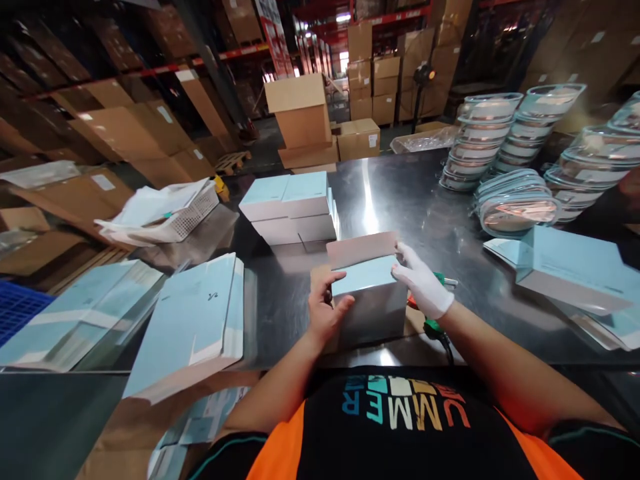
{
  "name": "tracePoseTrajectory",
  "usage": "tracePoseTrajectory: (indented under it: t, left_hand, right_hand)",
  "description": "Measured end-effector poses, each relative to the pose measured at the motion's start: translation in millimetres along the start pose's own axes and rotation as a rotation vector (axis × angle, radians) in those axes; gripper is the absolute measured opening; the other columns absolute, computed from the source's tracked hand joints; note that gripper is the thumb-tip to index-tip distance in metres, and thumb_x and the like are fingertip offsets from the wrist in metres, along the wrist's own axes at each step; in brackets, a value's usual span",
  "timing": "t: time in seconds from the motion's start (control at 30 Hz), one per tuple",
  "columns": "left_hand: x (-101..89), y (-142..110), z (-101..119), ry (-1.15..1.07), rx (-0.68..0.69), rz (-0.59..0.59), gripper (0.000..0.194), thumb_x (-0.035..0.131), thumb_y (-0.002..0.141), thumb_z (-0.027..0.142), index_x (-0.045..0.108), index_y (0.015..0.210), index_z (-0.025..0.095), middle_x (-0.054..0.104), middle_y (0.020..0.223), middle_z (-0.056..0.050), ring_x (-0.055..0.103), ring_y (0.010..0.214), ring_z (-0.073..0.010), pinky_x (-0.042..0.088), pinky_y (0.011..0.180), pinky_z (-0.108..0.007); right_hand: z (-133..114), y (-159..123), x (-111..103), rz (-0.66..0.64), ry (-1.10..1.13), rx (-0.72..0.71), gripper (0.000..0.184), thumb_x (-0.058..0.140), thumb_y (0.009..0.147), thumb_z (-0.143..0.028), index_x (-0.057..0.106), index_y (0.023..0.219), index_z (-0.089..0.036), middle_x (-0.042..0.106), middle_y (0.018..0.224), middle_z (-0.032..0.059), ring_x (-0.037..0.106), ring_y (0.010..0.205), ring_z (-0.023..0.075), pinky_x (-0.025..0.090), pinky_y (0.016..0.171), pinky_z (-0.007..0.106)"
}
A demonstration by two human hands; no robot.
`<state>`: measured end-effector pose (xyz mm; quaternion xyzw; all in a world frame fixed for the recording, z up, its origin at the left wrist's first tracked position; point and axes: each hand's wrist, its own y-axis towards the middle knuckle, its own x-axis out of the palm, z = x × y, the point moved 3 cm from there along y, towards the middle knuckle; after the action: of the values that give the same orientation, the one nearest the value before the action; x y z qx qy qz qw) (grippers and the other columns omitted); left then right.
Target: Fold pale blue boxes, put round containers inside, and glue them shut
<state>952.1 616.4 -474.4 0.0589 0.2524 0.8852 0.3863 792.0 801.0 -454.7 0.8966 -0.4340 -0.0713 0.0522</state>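
your left hand (326, 308) and gloved right hand (423, 283) hold the blue-topped box (371, 310) between them, at six o'clock on the table (415, 207). your right fingers (400, 249) seem to touch its raised flap (361, 249); stacked boxes (290, 207) sit at eleven.

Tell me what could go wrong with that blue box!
The raised flap on the blue box might crease if the left hand and right hand press unevenly. The green thing near the right hand could get bumped. The box might slip on the shiny table.
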Motion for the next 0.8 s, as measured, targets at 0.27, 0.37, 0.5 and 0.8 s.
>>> tracePoseTrajectory:
  t: [0.27,0.37,0.5,0.8]
  left_hand:
    - [-0.1,3.1,1.2,-0.138,0.257,-0.033,0.049,0.091,0.087,0.051,0.06,0.115,0.025,0.073,0.127,-0.011,0.073,0.123,-0.0272,0.057,0.104,-0.041]
    - [-1.5,13.1,6.9,-0.214,0.369,-0.107,0.048,0.091,0.089,0.042,0.057,0.12,0.028,0.075,0.117,-0.006,0.075,0.12,-0.0254,0.059,0.106,-0.044]
    - [-5.6,23.0,18.2,-0.05,0.57,-0.388,0.034,0.08,0.099,0.042,0.075,0.129,0.026,0.077,0.125,-0.011,0.064,0.14,-0.0316,0.053,0.118,-0.053]
    - [-9.4,23.9,28.6,-0.001,0.572,-0.414,0.026,0.076,0.102,0.035,0.08,0.126,0.027,0.084,0.119,-0.009,0.075,0.125,-0.0287,0.062,0.107,-0.052]
  right_hand:
    - [-2.6,0.9,-12.2,-0.176,-0.176,-0.339,0.055,0.084,0.086,-0.051,0.068,0.132,-0.024,0.066,0.146,0.0137,0.063,0.138,0.0347,0.049,0.122,0.052]
    - [-0.7,-8.6,-18.4,-0.302,-0.229,-0.548,0.042,0.085,0.092,-0.037,0.07,0.129,-0.028,0.05,0.168,0.0142,0.055,0.152,0.0336,0.046,0.126,0.055]
    - [-3.5,-18.4,-10.3,-0.405,-0.247,-0.642,0.043,0.068,0.103,-0.019,0.068,0.144,-0.034,0.043,0.175,0.0118,0.051,0.157,0.0302,0.047,0.126,0.054]
    - [-15.3,-17.2,-2.5,-0.375,-0.264,-0.65,0.044,0.064,0.103,-0.017,0.075,0.137,-0.043,0.066,0.154,0.0054,0.06,0.146,0.0288,0.049,0.122,0.057]
